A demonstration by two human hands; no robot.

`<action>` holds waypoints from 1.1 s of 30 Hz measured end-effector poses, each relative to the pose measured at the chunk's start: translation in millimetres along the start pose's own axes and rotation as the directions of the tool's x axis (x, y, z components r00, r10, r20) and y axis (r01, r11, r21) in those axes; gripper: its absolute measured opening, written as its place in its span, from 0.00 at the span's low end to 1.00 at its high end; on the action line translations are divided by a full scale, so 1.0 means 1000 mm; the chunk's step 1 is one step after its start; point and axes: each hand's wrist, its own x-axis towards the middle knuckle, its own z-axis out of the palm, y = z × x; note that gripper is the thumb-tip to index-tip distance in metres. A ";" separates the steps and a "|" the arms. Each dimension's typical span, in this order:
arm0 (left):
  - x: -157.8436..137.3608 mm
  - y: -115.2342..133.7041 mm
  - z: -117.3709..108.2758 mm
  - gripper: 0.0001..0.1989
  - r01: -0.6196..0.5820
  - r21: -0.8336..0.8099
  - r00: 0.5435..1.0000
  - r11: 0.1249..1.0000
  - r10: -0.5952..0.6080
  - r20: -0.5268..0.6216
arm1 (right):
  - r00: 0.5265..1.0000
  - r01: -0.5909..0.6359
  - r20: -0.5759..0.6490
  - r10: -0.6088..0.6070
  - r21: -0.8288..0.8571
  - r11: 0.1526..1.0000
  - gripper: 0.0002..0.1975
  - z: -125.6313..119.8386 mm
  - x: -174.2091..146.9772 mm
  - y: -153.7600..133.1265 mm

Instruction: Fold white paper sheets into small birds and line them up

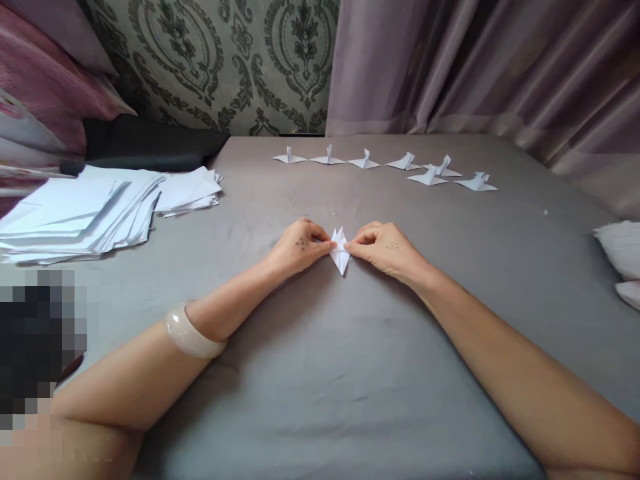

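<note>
A small piece of folded white paper, shaped like a narrow kite with a split upper point, is at the centre of the grey cloth. My left hand pinches its left edge between thumb and fingers. From the other side, my right hand pinches the right edge. The fingertips cover part of both edges. Beyond my hands, several finished paper birds with spread wings stand in a row near the far edge.
Stacks of white paper sheets lie at the left, in front of a black item. Curtains hang at the back right. A pale cushion-like item sits at the right edge. A blurred patch covers the lower left.
</note>
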 end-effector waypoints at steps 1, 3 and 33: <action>0.000 0.000 0.000 0.10 -0.002 0.003 1.000 1.000 0.002 0.001 | 1.000 0.000 0.004 0.000 0.001 1.000 0.11 0.000 0.000 0.000; 0.000 0.000 0.000 0.10 -0.001 0.006 1.000 1.000 0.001 0.002 | 1.000 -0.004 0.011 0.004 0.000 1.000 0.11 0.000 0.000 0.000; -0.010 -0.008 0.014 0.07 -0.379 0.319 0.909 0.868 0.414 -0.046 | 0.992 0.089 -0.076 -0.099 -0.125 0.988 0.07 0.007 -0.003 0.005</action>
